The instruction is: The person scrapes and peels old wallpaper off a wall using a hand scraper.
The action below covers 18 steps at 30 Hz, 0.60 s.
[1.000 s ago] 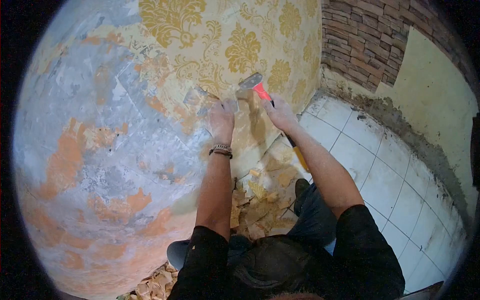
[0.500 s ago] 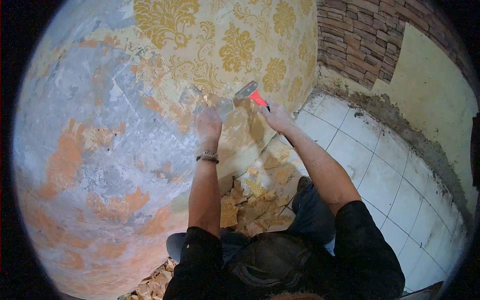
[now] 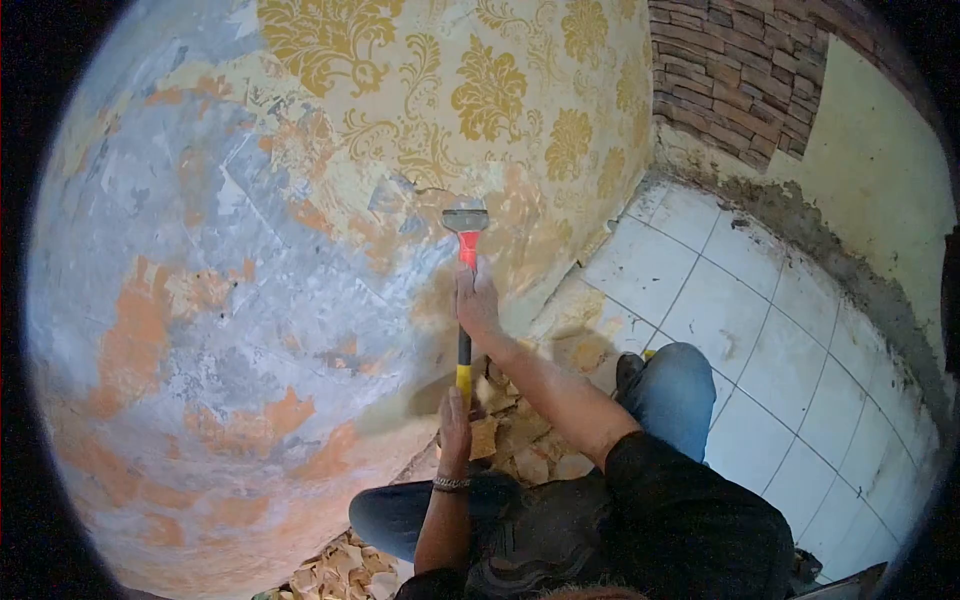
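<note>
A long-handled scraper [image 3: 465, 240] points up the wall, its wide metal blade at the ragged lower edge of the gold-patterned wallpaper [image 3: 490, 95]. My right hand [image 3: 477, 300] is closed round the shaft just below the red neck. Lower down, my left hand [image 3: 456, 425], with a bracelet at the wrist, is closed on the yellow part of the same handle. Left of the blade, the wall [image 3: 230, 290] shows bare grey and orange patches.
Torn wallpaper scraps [image 3: 345, 570] lie along the wall's foot and between my legs. White floor tiles [image 3: 770, 330] extend on the right, up to another wall with brick-pattern covering [image 3: 725, 75] and a pale yellow area. My bent knee [image 3: 685, 390] is over the tiles.
My left hand has left the wallpaper edge and moved down onto the scraper handle. My right hand has moved left and down with the scraper, which now stands upright in view.
</note>
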Tool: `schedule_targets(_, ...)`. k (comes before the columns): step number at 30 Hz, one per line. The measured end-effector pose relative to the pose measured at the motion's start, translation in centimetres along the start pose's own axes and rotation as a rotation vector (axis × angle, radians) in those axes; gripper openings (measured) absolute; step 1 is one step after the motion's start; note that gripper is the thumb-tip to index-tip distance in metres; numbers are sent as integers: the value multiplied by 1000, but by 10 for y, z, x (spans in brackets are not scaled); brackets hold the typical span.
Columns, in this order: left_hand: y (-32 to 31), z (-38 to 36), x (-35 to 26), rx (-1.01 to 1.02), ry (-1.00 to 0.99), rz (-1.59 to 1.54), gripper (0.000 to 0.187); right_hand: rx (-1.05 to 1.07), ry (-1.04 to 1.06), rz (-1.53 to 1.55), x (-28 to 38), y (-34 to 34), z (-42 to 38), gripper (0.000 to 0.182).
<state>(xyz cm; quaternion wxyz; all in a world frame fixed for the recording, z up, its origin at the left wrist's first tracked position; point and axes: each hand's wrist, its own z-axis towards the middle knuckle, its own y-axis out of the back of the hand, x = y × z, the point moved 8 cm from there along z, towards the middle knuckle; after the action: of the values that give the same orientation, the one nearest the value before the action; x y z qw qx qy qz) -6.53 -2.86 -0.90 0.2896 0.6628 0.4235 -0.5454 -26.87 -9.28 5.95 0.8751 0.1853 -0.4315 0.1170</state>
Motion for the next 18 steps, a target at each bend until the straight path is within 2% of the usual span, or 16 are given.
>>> schedule_targets(2, 22, 1, -26, -98, -281, 516, 42, -189, 169, -141, 14, 5, -5, 30)
schedule_targets(3, 26, 8, -19, -102, -280, 527, 42, -191, 162, -132, 14, 4, -3, 30)
schedule_targets(5, 12, 12, -32, -201, -623, 872, 43, -232, 212, -174, 15, 9, 2, 39)
schedule_targets(6, 6, 16, -23, -189, -620, 950, 41, -234, 205, -167, 13, 11, 3, 39)
schedule_targets(9, -6, 35, 13, -168, -526, 911, 40, -205, 250, -220, 3, 13, 7, 47)
schedule_targets(11, -23, 38, 20, -114, -489, 833, 37, -16, 234, -234, -9, 5, 7, 53)
schedule_targets(12, -29, 43, 28, -112, -401, 805, 38, -8, 227, -232, -11, 8, 8, 53)
schedule_targets(14, -41, 46, 37, -110, -304, 779, 39, 189, -66, 34, -35, 3, 16, 41)
schedule_targets(15, -48, 45, 34, -112, -288, 630, 41, 189, -72, 31, -31, 10, 21, 41)
schedule_targets(17, -58, 43, 30, -113, -256, 330, 46, 192, -168, 277, -27, 23, 30, 31)
schedule_targets(18, -53, 48, 39, -109, -256, 331, 46, 188, -169, 275, -22, 24, 33, 31)
